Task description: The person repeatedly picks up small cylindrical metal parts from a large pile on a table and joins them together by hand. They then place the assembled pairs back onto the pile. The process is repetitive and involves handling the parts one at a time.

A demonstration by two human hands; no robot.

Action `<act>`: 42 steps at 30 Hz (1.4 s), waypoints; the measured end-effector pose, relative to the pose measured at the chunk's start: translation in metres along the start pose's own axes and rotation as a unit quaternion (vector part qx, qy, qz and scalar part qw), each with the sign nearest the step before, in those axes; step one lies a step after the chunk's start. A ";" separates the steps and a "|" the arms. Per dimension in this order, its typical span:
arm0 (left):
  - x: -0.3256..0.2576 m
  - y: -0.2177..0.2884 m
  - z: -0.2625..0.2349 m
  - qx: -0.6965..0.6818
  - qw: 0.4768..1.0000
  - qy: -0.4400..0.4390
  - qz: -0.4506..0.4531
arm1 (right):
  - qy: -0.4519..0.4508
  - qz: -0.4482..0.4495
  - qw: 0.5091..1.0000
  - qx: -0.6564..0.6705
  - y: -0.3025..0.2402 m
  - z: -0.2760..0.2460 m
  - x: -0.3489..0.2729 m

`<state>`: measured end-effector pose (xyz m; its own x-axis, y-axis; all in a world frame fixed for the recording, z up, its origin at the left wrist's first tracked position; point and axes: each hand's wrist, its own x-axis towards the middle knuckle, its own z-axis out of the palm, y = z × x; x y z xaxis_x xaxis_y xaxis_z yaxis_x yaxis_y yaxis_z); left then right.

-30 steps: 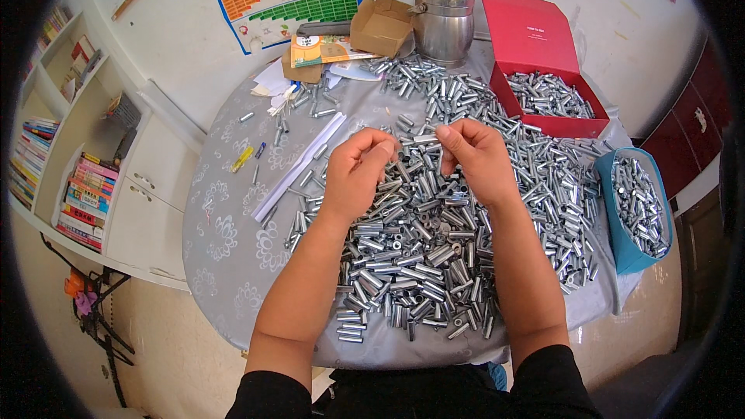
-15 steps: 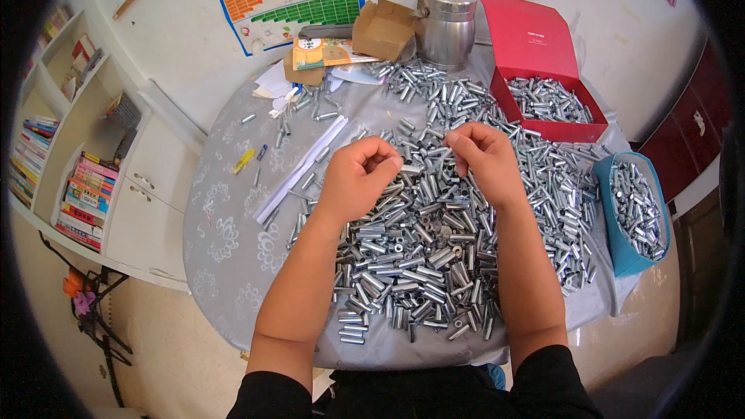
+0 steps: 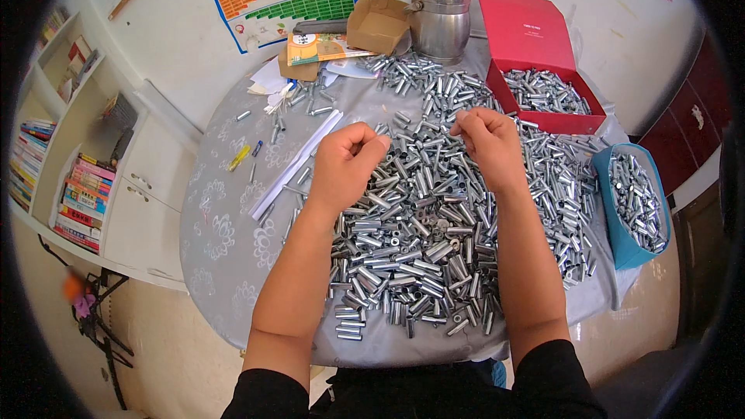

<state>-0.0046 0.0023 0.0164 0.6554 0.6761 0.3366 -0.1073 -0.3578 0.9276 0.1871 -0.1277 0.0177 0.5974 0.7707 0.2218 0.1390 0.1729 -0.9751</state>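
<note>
Above a wide heap of short silvery metal tubes [image 3: 419, 225], both my hands hang with a gap between them. My left hand [image 3: 351, 161] is closed, thumb pressed to the curled forefinger. Whatever lies in that pinch is too small or hidden to make out. Further right, my right hand [image 3: 493, 146] is also closed, its thumb and finger tips together and pointing left. I cannot see clearly what they grip. Loose tubes lie on the table beneath and between the hands.
A red lidded box [image 3: 555, 120] of metal pieces stands at the back right. A blue fabric bin [image 3: 621, 237] of similar pieces is at the right edge. Behind are a steel pot [image 3: 441, 27] and a small cardboard box [image 3: 376, 25]. A white strip [image 3: 295, 167] and yellow tool [image 3: 239, 158] lie left.
My hands have drawn slightly farther apart, the left one shifting left. Both stay closed above the heap, and the whole view has shifted a little.
</note>
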 end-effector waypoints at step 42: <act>0.115 -0.067 0.034 0.173 0.976 -0.074 -0.113 | 0.073 0.056 0.987 -0.135 0.051 -0.047 0.126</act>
<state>0.1029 0.0821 -0.0128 0.7363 0.6719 0.0799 0.2943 -0.4244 0.8563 0.3067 -0.0504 -0.0041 0.7257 0.6754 0.1308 0.2600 -0.0934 -0.9611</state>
